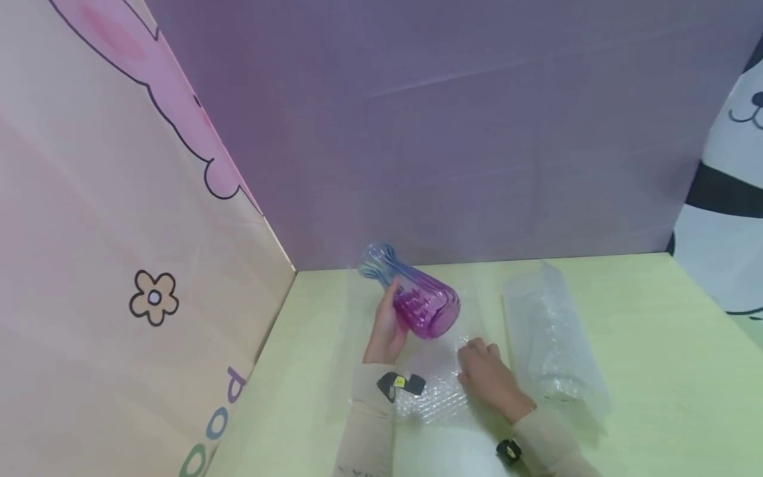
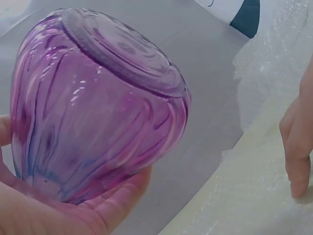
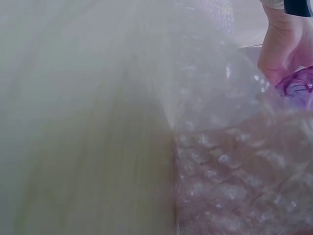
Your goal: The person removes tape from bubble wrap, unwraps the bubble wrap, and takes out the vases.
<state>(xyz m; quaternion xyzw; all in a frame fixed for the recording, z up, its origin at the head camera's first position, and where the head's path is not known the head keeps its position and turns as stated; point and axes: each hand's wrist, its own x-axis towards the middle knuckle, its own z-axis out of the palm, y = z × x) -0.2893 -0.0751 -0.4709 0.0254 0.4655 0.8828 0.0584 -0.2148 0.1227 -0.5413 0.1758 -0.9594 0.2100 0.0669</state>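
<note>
A ribbed glass vase [image 1: 426, 303], blue at the neck and purple at the base, is held tilted by my left hand [image 1: 387, 334]. In the left wrist view the fingers wrap its narrower part, and the vase's round base [image 2: 127, 51] faces up. Below it a sheet of bubble wrap [image 1: 432, 401] lies spread on the table. My right hand [image 1: 489, 377] is at the sheet's right edge with bent fingers, gripping the wrap there. Close up, the bubble wrap [image 3: 234, 171] hides most of the right fingers in the right wrist view.
Right of the right hand lies a bundle in bubble wrap [image 1: 551, 338]; its contents cannot be made out. The pale yellow table [image 1: 661, 371] meets a grey-purple wall [image 1: 477, 165] at the back. A printed wall panel [image 1: 119, 232] stands on the left.
</note>
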